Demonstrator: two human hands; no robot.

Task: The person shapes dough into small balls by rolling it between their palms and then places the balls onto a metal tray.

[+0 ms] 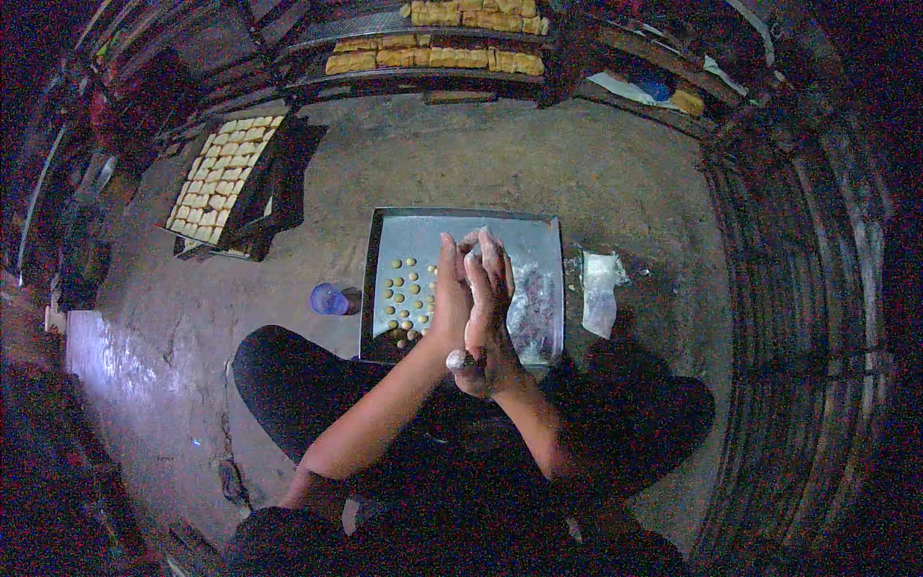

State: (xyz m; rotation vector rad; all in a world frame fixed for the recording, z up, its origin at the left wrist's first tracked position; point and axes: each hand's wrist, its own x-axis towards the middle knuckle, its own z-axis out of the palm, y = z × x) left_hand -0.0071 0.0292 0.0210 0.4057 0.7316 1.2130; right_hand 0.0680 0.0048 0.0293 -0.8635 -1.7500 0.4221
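Over a square metal tray (pixel 529 231) on the floor, my left hand (pixel 444 303) and my floury right hand (pixel 486 317) are pressed palm to palm with fingers held together; whatever lies between them is hidden. The tray's left part carries several small round pale dough pieces (pixel 414 288), partly hidden by my hands. Its right part is dusted with white flour (pixel 534 317). A small purple container (pixel 328 299) stands left of the tray, and an open white bag (pixel 600 293), apparently of flour, lies to its right.
My crossed legs (pixel 279 385) are below the tray. Stacked trays of cut dough pieces (pixel 227 173) sit at the back left. Shelves with baked bread loaves (pixel 433 60) line the back. Stacked dark metal trays or racks (pixel 798 317) run along the right.
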